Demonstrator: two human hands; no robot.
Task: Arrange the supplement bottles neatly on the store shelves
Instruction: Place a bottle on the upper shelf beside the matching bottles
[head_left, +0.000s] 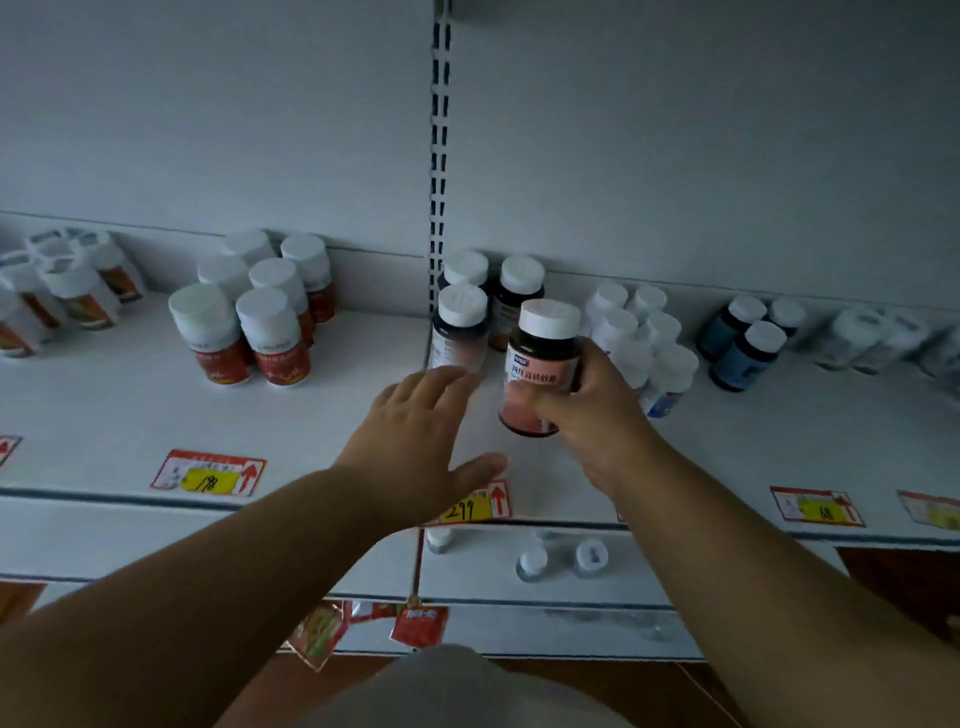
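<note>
Taking the slotted metal upright (439, 156) at the back of the white store shelf (322, 415) as the landmark: well to its left stands a cluster of white-capped plastic bottles with red labels (254, 317), upright and close together, and further left, at the frame's edge, a blurred group of white bottles with orange labels (62, 286).

Just below the upright, the left hand (415, 441) reaches over the shelf with fingers straight and spread, holding nothing; its fingertips are near the front bottle of a short row of dark glass-look bottles with white caps and pink labels (460, 327), which stand just right of the upright. Whether it touches that bottle cannot be told.

Right of that row, the right hand (597, 410) has its grip wrapped round a matching dark bottle with a white cap and pink label (543, 364), held upright, label forward, its base apparently just above the shelf.

Further right stand white bottles (644, 338), then dark blue-labelled ones (748, 343).

This looks like the placing step: the held bottle probably belongs beside the front one of its row, so the next move calls for lowering it square, label out, without knocking its neighbours.
</note>
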